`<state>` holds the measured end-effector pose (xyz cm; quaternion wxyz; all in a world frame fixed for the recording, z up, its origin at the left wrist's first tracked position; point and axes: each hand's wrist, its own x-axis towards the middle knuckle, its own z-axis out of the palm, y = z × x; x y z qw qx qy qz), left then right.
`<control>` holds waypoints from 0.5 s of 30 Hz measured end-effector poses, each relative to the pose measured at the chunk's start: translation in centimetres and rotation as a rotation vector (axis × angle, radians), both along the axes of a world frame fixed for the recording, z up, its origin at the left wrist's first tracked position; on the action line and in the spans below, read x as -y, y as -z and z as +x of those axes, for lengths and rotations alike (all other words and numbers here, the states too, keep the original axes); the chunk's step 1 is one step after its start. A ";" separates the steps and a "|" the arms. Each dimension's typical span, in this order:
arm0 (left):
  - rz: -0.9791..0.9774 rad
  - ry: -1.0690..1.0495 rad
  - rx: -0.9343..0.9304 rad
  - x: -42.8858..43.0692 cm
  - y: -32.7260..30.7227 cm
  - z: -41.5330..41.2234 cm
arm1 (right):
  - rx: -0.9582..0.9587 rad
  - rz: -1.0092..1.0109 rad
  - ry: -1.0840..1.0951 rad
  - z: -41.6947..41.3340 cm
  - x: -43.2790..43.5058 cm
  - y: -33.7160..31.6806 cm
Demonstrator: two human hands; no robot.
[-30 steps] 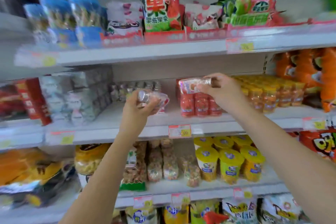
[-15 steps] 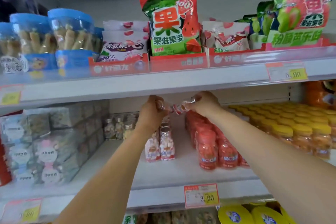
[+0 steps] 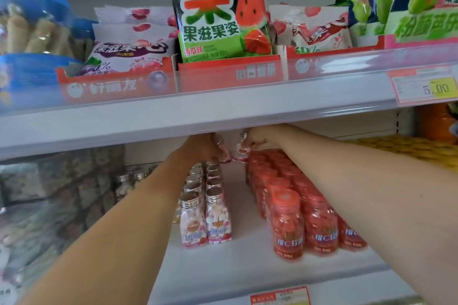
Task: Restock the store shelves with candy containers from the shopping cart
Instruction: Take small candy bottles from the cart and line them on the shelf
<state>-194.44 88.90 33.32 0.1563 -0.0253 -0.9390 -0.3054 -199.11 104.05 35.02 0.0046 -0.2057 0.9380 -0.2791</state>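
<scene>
Both arms reach far back over the middle shelf (image 3: 235, 267). The left hand (image 3: 198, 147) holds a small pink candy bottle (image 3: 221, 150) with a silver cap. The right hand (image 3: 260, 136) holds a second pink bottle (image 3: 241, 150) of the same kind. The two held bottles are tipped and sit just beside each other, up in the air near the back of the shelf. The hands are close together. The edge of the top shelf (image 3: 223, 116) hides part of the fingers, so they only seem to be curled round the bottles.

Below the left hand stand two rows of pink bottles (image 3: 205, 215), all upright, running from front to back. A bare white strip of shelf lies to their right. Past it, red bottles (image 3: 288, 225) stand packed in rows under the right arm. Farther right are yellow-lidded jars (image 3: 401, 150). On the left sit blurry wrapped packs (image 3: 62, 181).

On the top shelf a big watermelon candy bag (image 3: 215, 12) stands in a red tray (image 3: 230, 72). A blue tub (image 3: 32, 32) of stick snacks is at the far left. A price tag (image 3: 423, 88) hangs on the shelf edge at the right.
</scene>
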 end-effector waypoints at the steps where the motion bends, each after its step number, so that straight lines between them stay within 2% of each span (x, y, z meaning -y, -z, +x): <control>1: -0.013 -0.010 -0.014 -0.1 0.1 -0.3 | 0.004 0.014 0.017 -0.6 0.4 0.3; 6: -0.267 -0.083 -0.065 -0.5 0.5 -1.8 | -0.019 -0.083 0.048 -2.0 0.9 1.7; 11: -0.386 -0.102 -0.057 -0.2 0.1 -2.3 | -0.017 0.013 0.046 -2.0 1.6 0.9; 15: -0.405 -0.080 -0.043 -0.3 0.0 -2.3 | -0.178 0.220 0.057 -1.6 2.0 0.4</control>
